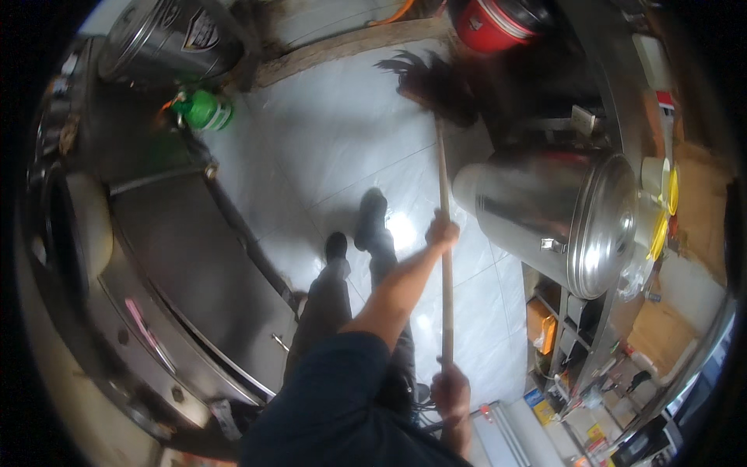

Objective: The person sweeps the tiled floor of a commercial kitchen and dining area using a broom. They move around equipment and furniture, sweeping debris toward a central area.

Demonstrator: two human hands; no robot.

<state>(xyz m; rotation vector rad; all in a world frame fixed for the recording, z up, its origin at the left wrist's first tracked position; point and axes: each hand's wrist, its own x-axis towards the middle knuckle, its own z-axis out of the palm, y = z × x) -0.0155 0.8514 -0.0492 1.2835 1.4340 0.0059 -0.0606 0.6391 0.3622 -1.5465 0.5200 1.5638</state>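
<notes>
A mop with a long wooden handle (447, 292) runs from near my body out across the pale tiled floor (327, 157). My left hand (442, 230) grips the handle partway along, the arm stretched across in front of me. Closer to me, my right hand (451, 388) is closed around the handle's near part. The dark, stringy mop head (437, 87) rests on the floor at the far right, by a red bucket-like container (496, 26); its strands are blurred.
A large stainless steel barrel with a lid (548, 216) stands right of the handle. Steel kitchen equipment (204, 251) lines the left, with a green gas cylinder (204, 111) beyond. A raised ledge (350, 51) crosses the far floor. Cluttered shelving (583, 344) is at right.
</notes>
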